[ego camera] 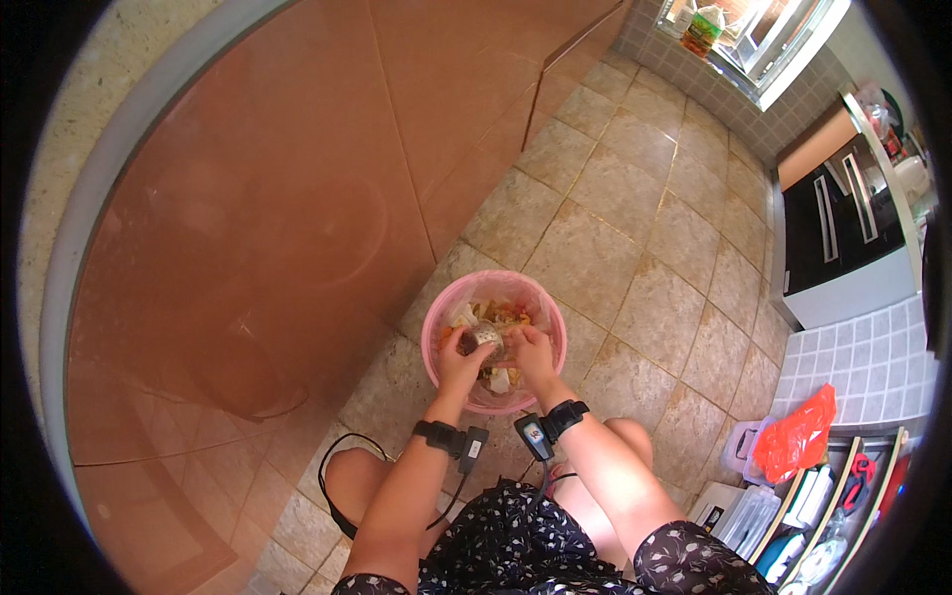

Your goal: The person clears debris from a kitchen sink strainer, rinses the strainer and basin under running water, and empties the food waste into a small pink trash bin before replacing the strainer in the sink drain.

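My left hand (457, 364) grips a small perforated metal strainer (485, 342), which is tilted over a pink round trash bin (430, 316). Close by on the right, my right hand (534, 355) is inside the rim, its fingers bent toward the strainer and partly blurred. Whether those fingers touch it or hold any scraps I cannot tell. A thin clear liner covers the bin's inner wall. Mixed food waste (513, 311) fills the bottom, with white crumpled pieces (500, 381) among it.
Glossy orange-brown cabinet doors (282, 186) rise close on the left. Beige floor tiles (595, 253) surround the bin. At right stand a black-fronted cabinet (840, 216), a red plastic bag (796, 439) and open shelving (811, 513). Cables (451, 509) run from both wrist bands.
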A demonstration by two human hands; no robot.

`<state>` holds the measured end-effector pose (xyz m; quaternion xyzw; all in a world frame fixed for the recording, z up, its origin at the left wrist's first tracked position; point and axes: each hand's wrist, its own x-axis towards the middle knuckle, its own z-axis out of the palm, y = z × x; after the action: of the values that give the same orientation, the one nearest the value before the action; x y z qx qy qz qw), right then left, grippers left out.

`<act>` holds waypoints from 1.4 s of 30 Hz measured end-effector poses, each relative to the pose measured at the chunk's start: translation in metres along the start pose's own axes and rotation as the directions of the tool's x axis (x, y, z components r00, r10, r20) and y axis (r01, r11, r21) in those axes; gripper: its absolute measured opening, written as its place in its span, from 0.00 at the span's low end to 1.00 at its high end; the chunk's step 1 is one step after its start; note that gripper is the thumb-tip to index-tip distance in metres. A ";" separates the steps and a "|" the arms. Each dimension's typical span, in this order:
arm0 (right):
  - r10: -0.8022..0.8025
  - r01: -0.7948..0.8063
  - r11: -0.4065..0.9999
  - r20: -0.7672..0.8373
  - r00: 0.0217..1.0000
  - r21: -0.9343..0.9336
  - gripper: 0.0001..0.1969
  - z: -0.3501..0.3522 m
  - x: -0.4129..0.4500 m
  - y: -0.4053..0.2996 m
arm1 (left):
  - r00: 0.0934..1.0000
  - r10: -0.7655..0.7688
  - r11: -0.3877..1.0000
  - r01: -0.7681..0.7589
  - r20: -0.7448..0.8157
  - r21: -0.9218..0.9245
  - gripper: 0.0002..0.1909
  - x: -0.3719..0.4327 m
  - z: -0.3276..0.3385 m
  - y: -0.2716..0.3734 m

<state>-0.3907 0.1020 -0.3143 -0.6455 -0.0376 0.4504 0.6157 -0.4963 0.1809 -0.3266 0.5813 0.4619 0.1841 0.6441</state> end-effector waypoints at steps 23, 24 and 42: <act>-0.339 0.318 0.925 -0.070 0.938 -0.209 0.08 -0.005 0.039 0.000 | 0.985 0.024 0.973 -0.062 0.172 0.221 0.26 -0.009 -0.023 0.020; -0.347 0.311 0.913 -0.097 0.933 -0.265 0.08 -0.009 0.046 0.001 | 0.983 -0.049 0.998 0.039 0.177 0.057 0.24 -0.009 -0.024 0.021; -0.503 0.486 0.376 0.267 0.822 -0.789 0.10 -0.013 0.017 0.000 | 0.929 -0.183 0.588 0.366 0.323 -0.721 0.20 -0.008 -0.047 0.041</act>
<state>-0.3724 0.1020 -0.3255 -0.8191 -0.4310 0.1664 0.3401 -0.5266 0.2123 -0.2812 0.1878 0.3511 0.1973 0.8958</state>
